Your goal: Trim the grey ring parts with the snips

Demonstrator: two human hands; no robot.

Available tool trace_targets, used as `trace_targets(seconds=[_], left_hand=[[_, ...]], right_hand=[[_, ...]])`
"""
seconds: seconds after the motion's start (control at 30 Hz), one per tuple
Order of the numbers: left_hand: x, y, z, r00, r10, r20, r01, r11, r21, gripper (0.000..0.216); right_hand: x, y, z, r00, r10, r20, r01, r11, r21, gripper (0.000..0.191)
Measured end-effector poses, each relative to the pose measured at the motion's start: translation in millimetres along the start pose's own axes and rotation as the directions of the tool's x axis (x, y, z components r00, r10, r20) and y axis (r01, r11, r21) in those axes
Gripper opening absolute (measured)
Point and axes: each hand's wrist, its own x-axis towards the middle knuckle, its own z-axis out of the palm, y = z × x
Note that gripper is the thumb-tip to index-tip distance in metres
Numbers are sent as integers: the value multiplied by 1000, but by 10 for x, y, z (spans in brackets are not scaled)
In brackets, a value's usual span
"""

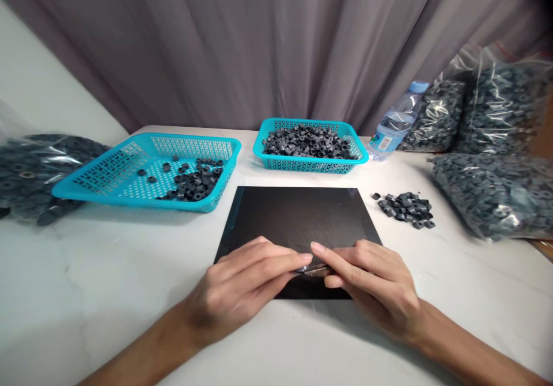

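Over the near part of a black mat [298, 213], my two hands meet almost fingertip to fingertip. My left hand [250, 279] is closed, pinching a small grey ring-shaped piece [301, 269] that its fingers mostly cover. Closed too, my right hand [374, 288] grips a slim pointed metal tool [318, 270]; its tip touches or nearly touches the piece. The tool's handle is hidden in the palm, so its exact kind cannot be made out. Right of the mat lies a loose pile of dark grey ring-shaped pieces [406, 207].
A large turquoise basket [101, 170] at left holds some grey pieces; a smaller turquoise basket [311, 165] behind the mat is full of them. A water bottle [395, 124] leans beside it. Clear bags of pieces [496, 196] crowd the right; another bag [38, 167] lies far left.
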Motion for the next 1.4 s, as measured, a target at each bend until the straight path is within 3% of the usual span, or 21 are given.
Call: trace_targets(seconds=[0.5, 0.77, 1.03, 1.4], left_hand=[[0, -12, 0, 1000, -14, -16, 14, 1000, -18, 36], [26, -33, -38, 998, -5, -55, 5, 1000, 4, 32], [59, -28, -51, 997, -37, -70, 36, 999, -11, 31], [15, -51, -48, 999, -12, -38, 11, 1000, -23, 32]], right_hand=[[-14, -24, -10, 1000, -5, 4, 5, 1000, 1, 43], [-71, 22, -20, 993, 97, -61, -96, 995, 26, 46], [-63, 35, 18, 999, 34, -11, -34, 999, 36, 45], [-67, 67, 44, 999, 51, -7, -50, 997, 55, 47]])
